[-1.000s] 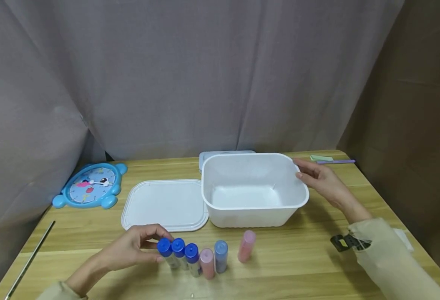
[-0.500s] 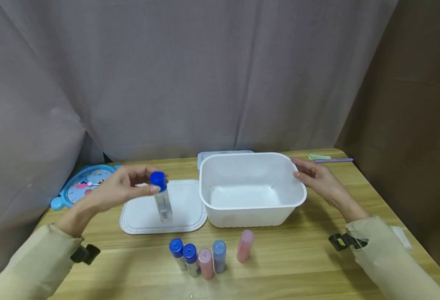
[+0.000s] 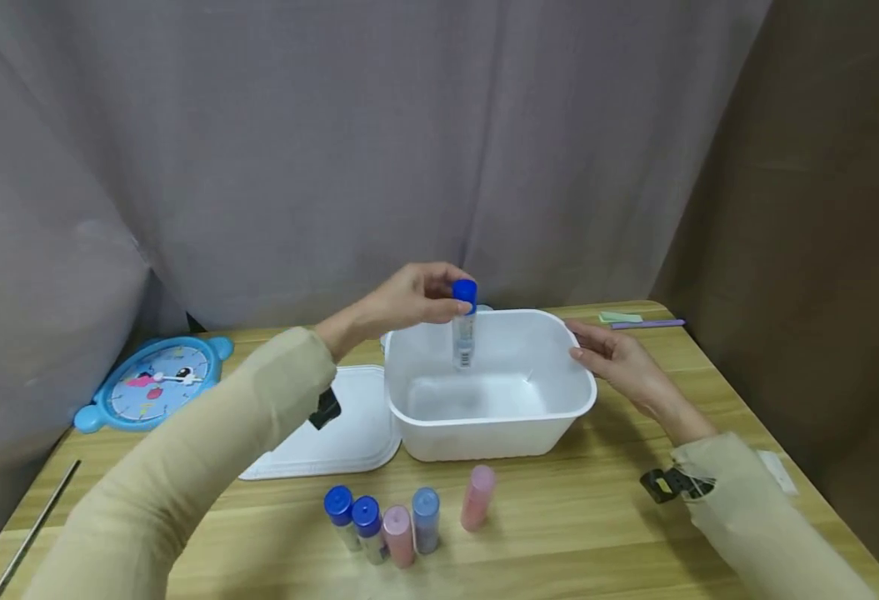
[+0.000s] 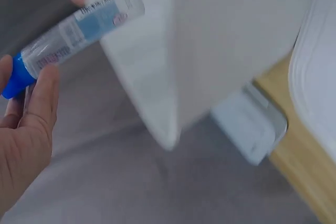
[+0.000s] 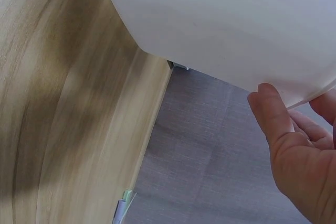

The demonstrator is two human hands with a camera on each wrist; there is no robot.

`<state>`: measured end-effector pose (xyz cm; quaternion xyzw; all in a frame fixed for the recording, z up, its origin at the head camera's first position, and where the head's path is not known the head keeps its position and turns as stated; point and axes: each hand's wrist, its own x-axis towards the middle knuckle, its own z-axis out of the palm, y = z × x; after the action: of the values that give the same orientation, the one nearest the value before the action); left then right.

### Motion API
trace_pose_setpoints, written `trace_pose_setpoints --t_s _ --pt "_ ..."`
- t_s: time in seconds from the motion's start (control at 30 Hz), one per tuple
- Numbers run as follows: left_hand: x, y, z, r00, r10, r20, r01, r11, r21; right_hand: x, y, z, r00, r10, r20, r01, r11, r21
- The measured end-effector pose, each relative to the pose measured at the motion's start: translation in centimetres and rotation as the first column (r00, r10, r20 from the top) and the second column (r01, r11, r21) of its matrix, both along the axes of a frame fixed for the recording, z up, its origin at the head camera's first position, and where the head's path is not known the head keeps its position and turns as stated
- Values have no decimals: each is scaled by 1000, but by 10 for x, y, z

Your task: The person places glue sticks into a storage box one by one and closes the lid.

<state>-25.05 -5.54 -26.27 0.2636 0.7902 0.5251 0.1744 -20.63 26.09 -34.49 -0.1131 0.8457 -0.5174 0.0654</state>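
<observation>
My left hand (image 3: 417, 296) pinches a clear tube (image 4: 79, 32) by its blue cap, a printed label and barcode on its side. In the head view the tube hangs upright over the white plastic box (image 3: 484, 437), its lower end below the rim line. My right hand (image 3: 622, 367) grips the box's right rim, thumb on the inside, fingers outside. Near the front stand two more blue-capped tubes (image 3: 368, 527), a pink tube (image 3: 399, 537) and a pale blue tube (image 3: 426, 521), close together. Another pink tube (image 3: 477, 500) stands a little apart to their right.
A white lid (image 3: 334, 433) lies left of the box, partly hidden by the left sleeve. At the far left are a blue toy clock (image 3: 157, 383) and a thin metal rod (image 3: 34, 529). A purple pen (image 3: 647, 323) and green paper slips (image 3: 619, 317) lie at the back right.
My left hand has lifted one blue-capped tube from the row's left end and carried it up and right, over the box. My right hand has stayed on the rim.
</observation>
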Motion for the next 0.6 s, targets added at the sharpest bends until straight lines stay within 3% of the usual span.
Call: trace_pose_setpoints --t_s 0.13,0.3,0.6 --pt "-9 32 -24 1000 9 11 -9 997 -76 1 -2 -3 1000 2 -12 -2 1000 -4" --pt "-12 58 -48 999 35 2 -35 983 -180 2 -5 -6 1000 6 -6 -6 1000 -5" --pt "-7 74 -64 1000 16 -10 -18 978 -208 6 -4 -1 1000 -15 -8 15 1000 15"
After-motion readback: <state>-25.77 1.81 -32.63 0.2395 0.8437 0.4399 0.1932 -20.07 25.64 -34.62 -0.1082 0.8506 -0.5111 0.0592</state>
